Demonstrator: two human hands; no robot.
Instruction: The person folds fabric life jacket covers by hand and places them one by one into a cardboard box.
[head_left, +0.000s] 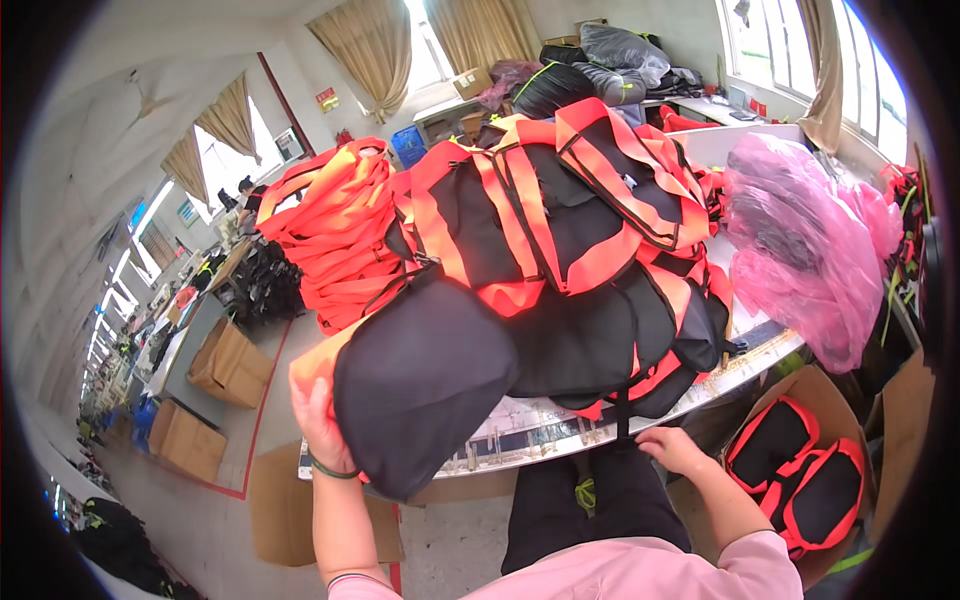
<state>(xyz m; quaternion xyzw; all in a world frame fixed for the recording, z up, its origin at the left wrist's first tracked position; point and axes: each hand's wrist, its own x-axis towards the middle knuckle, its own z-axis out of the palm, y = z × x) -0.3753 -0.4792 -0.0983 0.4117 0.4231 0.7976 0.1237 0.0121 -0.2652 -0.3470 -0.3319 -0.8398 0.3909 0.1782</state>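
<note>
- Panel: one, black, over the table's front left, its left edge gripped in the left hand.
- Right hand: fingers curled, just beside one hanging strap; cannot tell if it grips anything.
- Behind: one pile, too overlapped to count, apparently left to handle; one orange stack.
- Carton, right: two edged pieces, perhaps done.
- Pink sack: one.

Pale pink short-sleeved top, bottom centre, striped trim on its left cuff; black trousers above; there, a thin dark-green band round the left wrist!
</note>
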